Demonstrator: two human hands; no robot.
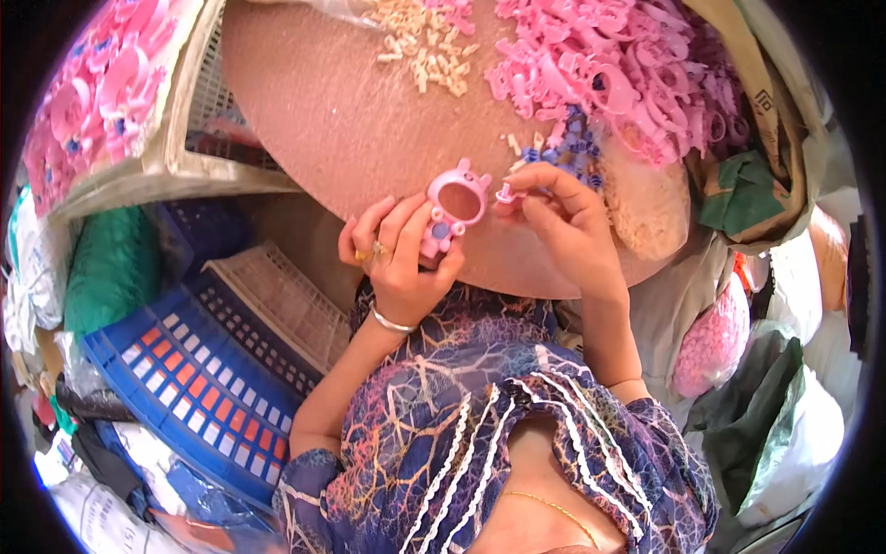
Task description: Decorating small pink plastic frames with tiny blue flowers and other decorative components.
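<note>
My left hand (401,263) is closed around a pink plastic bear-shaped piece (460,173), tilted over the table's near edge. The piece has small ears, a large round opening in its head and a blue patch on its belly. Close to its right, my right hand (570,226) pinches a small pink plastic part (506,194) between thumb and fingers, apart from the bear. Just beyond the right hand lie small blue plastic parts (580,152) and a few cream pegs (514,145).
A round brownish table (341,111) carries a big heap of pink plastic parts (600,65) and cream pegs (429,55). A tan, rough-surfaced slab (651,203) sits at right. Left stand a pale basket (171,152) of pink pieces and a blue crate (198,388); sacks crowd the right.
</note>
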